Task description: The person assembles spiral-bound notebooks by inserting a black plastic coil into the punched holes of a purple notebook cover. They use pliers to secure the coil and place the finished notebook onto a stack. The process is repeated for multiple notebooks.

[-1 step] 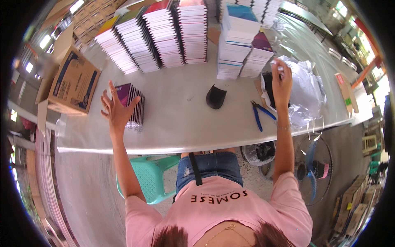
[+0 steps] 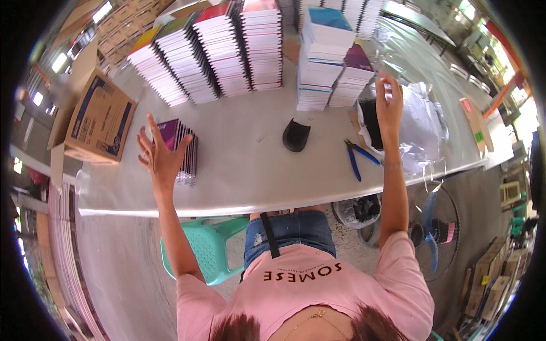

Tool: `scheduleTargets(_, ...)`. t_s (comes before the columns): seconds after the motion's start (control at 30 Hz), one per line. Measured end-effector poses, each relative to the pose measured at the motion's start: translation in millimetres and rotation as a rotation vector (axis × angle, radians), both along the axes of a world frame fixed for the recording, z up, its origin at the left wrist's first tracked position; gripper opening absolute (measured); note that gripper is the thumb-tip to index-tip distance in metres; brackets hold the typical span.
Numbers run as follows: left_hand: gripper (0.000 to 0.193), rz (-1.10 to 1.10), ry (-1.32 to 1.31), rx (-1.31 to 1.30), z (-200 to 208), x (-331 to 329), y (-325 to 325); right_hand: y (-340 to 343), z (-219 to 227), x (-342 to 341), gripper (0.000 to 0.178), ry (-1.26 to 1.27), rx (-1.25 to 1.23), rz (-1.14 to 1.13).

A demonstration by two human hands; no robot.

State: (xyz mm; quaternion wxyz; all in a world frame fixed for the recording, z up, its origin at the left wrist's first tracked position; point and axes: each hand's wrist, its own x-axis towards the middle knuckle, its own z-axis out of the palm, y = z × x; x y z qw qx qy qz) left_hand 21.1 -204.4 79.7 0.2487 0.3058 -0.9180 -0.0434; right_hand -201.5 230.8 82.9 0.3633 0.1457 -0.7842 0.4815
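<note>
My left hand (image 2: 163, 162) is spread wide, its fingers apart and nothing in them. It is beside a short stack of purple-covered spiral notebooks (image 2: 181, 145) and hides part of it; whether it touches them I cannot tell. My right hand (image 2: 389, 108) is raised at the near side of crumpled white plastic wrapping (image 2: 421, 122), fingers loosely bent and apart, with nothing visible in them. Dark material (image 2: 369, 122) shows in the wrapping, partly behind that hand. Cutting pliers with blue handles (image 2: 355, 162) lie left of my right wrist. Mid-table sits a black curved piece (image 2: 296, 136).
Tall stacks of spiral notebooks (image 2: 227, 62) line the back left. White-edged stacks (image 2: 318, 79) with blue and purple covers stand at the back right. An open cardboard box (image 2: 102, 119) is at the left. Below the table's front edge are a green stool (image 2: 207, 244), a bin (image 2: 358, 213) and a fan (image 2: 435, 233).
My right hand has risen slightly toward the far side, its fingers a little straighter. My left hand stays spread by the purple notebooks. The whole view has shifted a little.
</note>
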Motion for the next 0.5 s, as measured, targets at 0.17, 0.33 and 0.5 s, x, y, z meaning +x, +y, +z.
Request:
scheduleTargets(0.17, 0.099, -0.246, 0.247, 0.031, -6.2, 2.4, 51.6, 19.4, -12.7, -114.2, 0.063, -0.348, 0.016, -0.071)
scheduleTargets(0.33, 0.096, -0.407, 0.273, 0.191, -36.5, 5.1, 98.8, 14.2, -4.0, -111.1, 0.05, -0.593, -0.163, 0.289)
scheduleTargets(0.5, 0.083, -0.621, 0.32, 0.273, -15.3, -18.2, 162.0, 27.4, -7.3, -124.4, 0.027, -0.567, -0.31, 0.335)
